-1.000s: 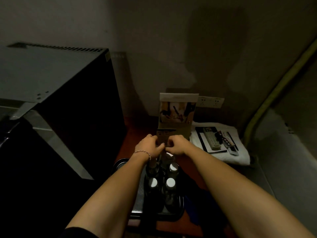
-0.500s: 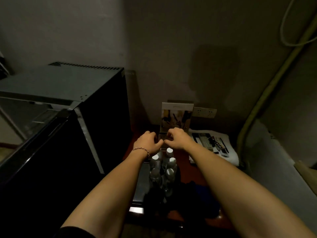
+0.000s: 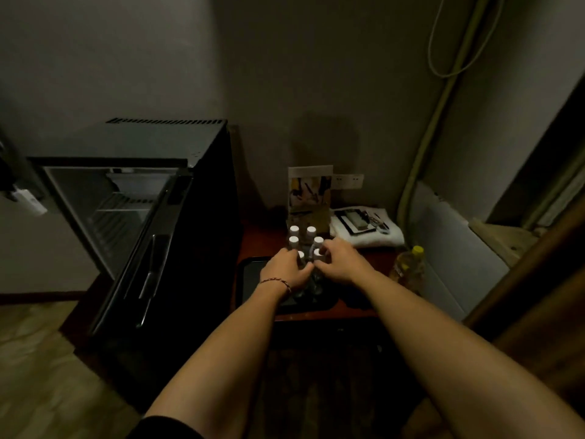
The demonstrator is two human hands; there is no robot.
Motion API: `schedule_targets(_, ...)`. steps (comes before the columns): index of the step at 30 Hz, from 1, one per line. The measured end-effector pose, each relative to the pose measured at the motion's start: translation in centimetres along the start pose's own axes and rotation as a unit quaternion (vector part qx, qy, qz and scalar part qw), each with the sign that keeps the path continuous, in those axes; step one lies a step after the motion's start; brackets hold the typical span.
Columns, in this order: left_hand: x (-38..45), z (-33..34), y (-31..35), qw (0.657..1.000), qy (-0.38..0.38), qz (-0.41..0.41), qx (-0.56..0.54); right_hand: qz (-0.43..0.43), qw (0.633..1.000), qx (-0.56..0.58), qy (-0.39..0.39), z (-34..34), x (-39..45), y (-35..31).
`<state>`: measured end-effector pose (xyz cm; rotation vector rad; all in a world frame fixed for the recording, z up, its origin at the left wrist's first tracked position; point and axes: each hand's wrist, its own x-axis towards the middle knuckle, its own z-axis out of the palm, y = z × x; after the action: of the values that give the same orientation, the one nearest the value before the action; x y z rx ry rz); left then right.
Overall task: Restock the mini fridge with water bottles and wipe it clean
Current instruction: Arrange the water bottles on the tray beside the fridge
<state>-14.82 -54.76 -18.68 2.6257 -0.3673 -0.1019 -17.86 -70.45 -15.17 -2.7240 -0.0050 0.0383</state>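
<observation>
- White-capped water bottles [image 3: 306, 240] stand clustered in two rows on a dark tray [image 3: 250, 274] atop the reddish side table [image 3: 259, 239], kept together, I judge, for easy grabbing.
- Left hand [image 3: 283, 269] and right hand [image 3: 337, 261] both curl their fingers round the nearest bottles (how firmly, I cannot tell).
- Both arms reach forward, nearly straight, thumbs almost meeting.
- Just left, the mini fridge [image 3: 133, 217] stands with its door [image 3: 148, 258] open, shelves bare, ready for loading.
</observation>
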Motion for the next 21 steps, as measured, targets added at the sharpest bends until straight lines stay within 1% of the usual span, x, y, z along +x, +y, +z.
schedule_targets(3,-3.5,0.2,0.1,1.0,-0.003,0.005,-0.019,0.018,1.0,-0.003,-0.001,-0.1,-3.7,-0.3)
schedule_targets(6,-6.3,-0.4,0.3,1.0,0.013,0.006,-0.018,0.024,1.0,-0.003,0.012,-0.8,-6.0,-0.9)
schedule_targets(12,-12.1,-1.3,-0.4,0.997,0.057,-0.032,0.028,-0.019,1.0,-0.011,0.015,-0.4,-11.4,-3.4)
schedule_targets(16,-17.0,-1.2,-0.8,0.996,0.058,-0.058,0.044,-0.029,0.999,-0.019,0.004,0.7,-15.1,-4.9)
schedule_targets(21,-24.6,-2.4,-3.3,0.998,0.028,-0.063,-0.002,-0.073,0.997,-0.016,-0.023,3.0,-19.2,-7.8)
